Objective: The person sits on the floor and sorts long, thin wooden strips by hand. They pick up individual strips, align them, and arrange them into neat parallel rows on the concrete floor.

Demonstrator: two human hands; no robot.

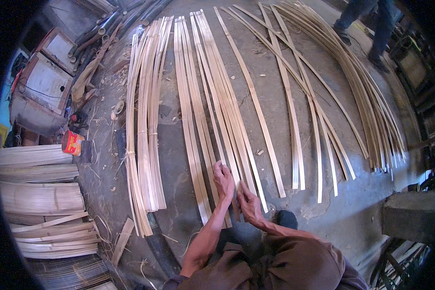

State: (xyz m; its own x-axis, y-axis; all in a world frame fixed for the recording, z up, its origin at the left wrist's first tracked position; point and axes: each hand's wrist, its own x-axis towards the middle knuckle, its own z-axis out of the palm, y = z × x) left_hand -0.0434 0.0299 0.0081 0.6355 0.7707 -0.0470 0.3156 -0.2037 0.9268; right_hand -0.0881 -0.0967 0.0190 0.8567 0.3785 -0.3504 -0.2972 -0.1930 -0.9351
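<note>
Hands (237,193) are gripping the near ends of bamboo strips (217,121) lying on the concrete floor (270,96) | left hand (224,180) and right hand (250,203) both closed on strips | several groups are already lying fanned out, tied bundle (142,145) at left waiting untouched.

I'm squatting in a bamboo workshop, rough and floor-level. The concrete floor (275,87) is stained and littered with shavings. Long split bamboo strips (212,96) lie fanned out before me from ten to two o'clock, and a tied bundle (145,135) sits at eleven. Whole bamboo poles (108,24) are piled at eleven, far off. At nine o'clock, stacks of flattened bamboo slats (38,198) rest near a small red tin (72,143) and a worn wooden box (43,87). A concrete block (413,212) stands at four. Another person's legs (367,24) show at one o'clock, standing among the strips.
</note>
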